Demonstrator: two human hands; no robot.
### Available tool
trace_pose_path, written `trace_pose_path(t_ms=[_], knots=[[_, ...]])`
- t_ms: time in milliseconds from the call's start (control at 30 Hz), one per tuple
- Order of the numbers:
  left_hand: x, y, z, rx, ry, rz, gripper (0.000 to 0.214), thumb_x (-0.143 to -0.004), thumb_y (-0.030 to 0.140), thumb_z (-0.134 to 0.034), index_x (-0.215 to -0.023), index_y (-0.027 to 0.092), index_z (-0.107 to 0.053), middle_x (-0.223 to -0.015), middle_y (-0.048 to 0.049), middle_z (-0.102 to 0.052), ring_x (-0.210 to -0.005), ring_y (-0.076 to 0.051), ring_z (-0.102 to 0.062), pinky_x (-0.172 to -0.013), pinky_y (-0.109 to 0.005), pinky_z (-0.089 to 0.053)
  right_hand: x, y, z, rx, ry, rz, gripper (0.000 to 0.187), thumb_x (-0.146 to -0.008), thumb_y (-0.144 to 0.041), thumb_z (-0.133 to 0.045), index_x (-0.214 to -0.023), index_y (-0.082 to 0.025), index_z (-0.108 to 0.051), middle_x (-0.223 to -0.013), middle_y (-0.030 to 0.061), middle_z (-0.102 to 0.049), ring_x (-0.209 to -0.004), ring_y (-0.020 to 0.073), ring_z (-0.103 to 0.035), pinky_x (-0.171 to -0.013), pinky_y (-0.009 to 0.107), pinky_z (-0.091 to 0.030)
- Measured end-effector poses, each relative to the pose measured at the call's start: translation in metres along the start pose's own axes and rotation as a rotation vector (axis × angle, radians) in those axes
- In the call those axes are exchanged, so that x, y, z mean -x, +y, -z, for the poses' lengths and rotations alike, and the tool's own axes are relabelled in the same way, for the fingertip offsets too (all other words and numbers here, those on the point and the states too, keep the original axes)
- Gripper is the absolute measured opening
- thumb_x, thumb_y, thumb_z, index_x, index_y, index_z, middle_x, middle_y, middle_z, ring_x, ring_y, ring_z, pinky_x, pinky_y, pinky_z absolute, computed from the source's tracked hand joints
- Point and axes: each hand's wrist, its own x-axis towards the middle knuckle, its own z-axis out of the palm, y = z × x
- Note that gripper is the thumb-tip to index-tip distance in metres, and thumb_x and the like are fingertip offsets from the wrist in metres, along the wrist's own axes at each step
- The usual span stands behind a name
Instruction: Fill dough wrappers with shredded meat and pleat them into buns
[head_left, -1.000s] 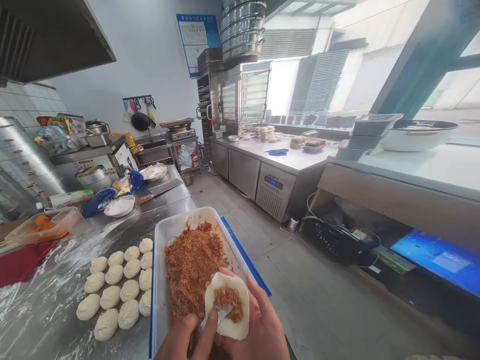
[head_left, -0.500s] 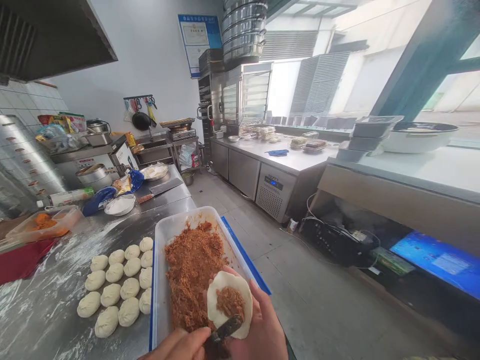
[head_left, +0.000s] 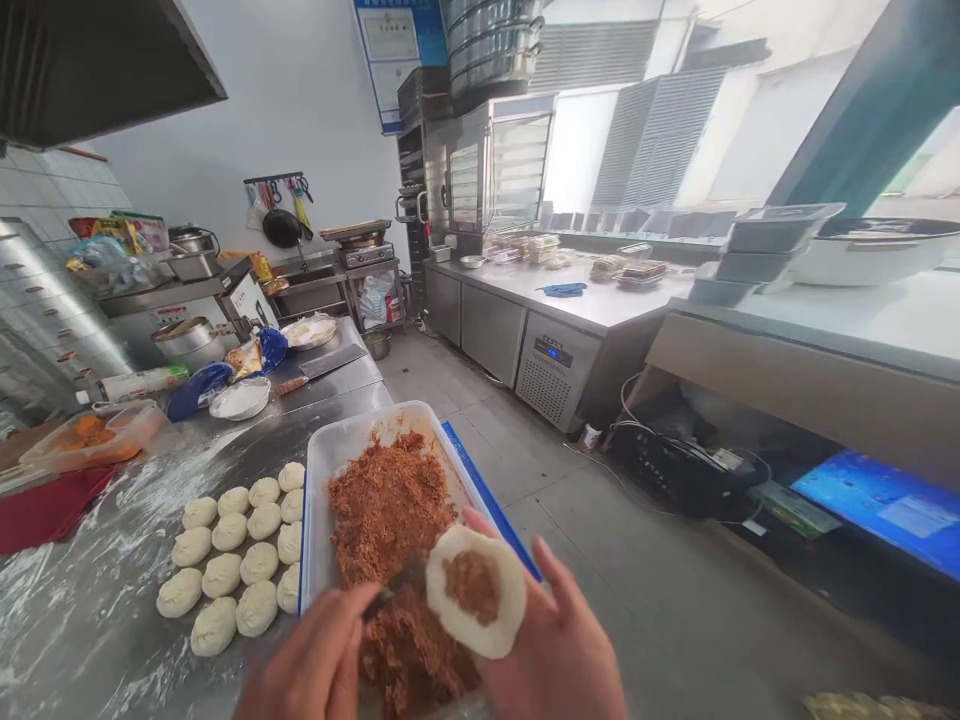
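Observation:
My right hand is palm up with a round dough wrapper resting on the palm and fingers, its thumb apart. Reddish-brown meat filling sits in the middle of the wrapper. My left hand is closed round a small dark filling spatula, its blade blurred just left of the wrapper and over the tub. Both hands are above a white plastic tub of the same filling. Rows of pleated buns lie on the floured steel table left of the tub.
A cleaver, a bowl of white powder and a tub with orange contents are farther back on the table. A blue lid or tray edge runs along the tub's right side. A steel counter stands across the floor.
The spatula has come off the filling on the wrapper and moved left over the tub with my left hand. My right hand and the wrapper have shifted slightly right, its thumb now lifted away.

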Motion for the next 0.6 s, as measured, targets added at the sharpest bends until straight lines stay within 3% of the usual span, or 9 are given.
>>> trace_pose_path(t_ms=[67,100,200,367,467,600], knots=[[-0.009,-0.010,0.002,-0.139,-0.076,0.025,0.047,-0.102,0.013,-0.042,-0.141,0.029,-0.062,-0.132,-0.0053,-0.075,-0.110,-0.020,-0.077,-0.080,-0.024,-0.063,-0.002,-0.019,-0.002,0.015,0.085,0.057,0.052,-0.087,-0.055,-0.067,-0.118,-0.014,-0.080,-0.109,0.0145,-0.083,-0.115,0.0381,-0.072,-0.102,0.055,-0.058],[-0.016,-0.013,0.001,-0.224,-0.173,0.072,0.050,-0.100,0.009,-0.040,-0.141,0.028,-0.062,-0.130,-0.0063,-0.075,-0.107,-0.022,-0.078,-0.079,-0.028,-0.064,-0.004,-0.026,-0.003,0.031,0.124,0.110,0.050,-0.086,-0.053,-0.067,-0.113,-0.013,-0.081,-0.107,0.0153,-0.083,-0.115,0.0389,-0.071,-0.103,0.056,-0.057],[-0.044,-0.014,-0.009,-0.386,-0.444,0.111,0.047,-0.098,0.005,-0.038,-0.129,0.025,-0.067,-0.111,-0.0076,-0.076,-0.089,-0.025,-0.079,-0.072,-0.035,-0.063,-0.013,-0.035,-0.003,0.088,0.145,0.209,0.046,-0.086,-0.049,-0.066,-0.107,-0.011,-0.082,-0.109,0.0174,-0.083,-0.120,0.0394,-0.070,-0.109,0.057,-0.055],[-0.072,-0.017,-0.030,-0.363,-0.579,-0.039,0.032,-0.091,0.002,-0.044,-0.103,0.019,-0.069,-0.101,-0.0071,-0.074,-0.092,-0.025,-0.076,-0.075,-0.034,-0.060,-0.024,-0.022,0.005,0.059,0.033,0.199,0.046,-0.088,-0.048,-0.068,-0.115,-0.014,-0.080,-0.114,0.0154,-0.083,-0.127,0.0373,-0.067,-0.114,0.056,-0.051],[-0.071,-0.022,-0.032,-0.310,-0.657,-0.134,0.026,-0.092,0.008,-0.049,-0.102,0.022,-0.068,-0.099,-0.0044,-0.074,-0.089,-0.025,-0.076,-0.074,-0.035,-0.059,-0.026,-0.020,0.008,0.033,0.035,0.226,0.045,-0.087,-0.048,-0.071,-0.115,-0.014,-0.080,-0.114,0.0157,-0.083,-0.129,0.0381,-0.065,-0.115,0.056,-0.051],[-0.066,-0.024,-0.028,-0.275,-0.684,-0.160,0.029,-0.096,0.012,-0.042,-0.105,0.023,-0.068,-0.097,-0.0047,-0.074,-0.084,-0.027,-0.076,-0.068,-0.037,-0.058,-0.029,-0.022,0.009,0.026,0.052,0.241,0.047,-0.082,-0.047,-0.075,-0.116,-0.015,-0.081,-0.114,0.0155,-0.083,-0.132,0.0395,-0.063,-0.115,0.057,-0.051]])
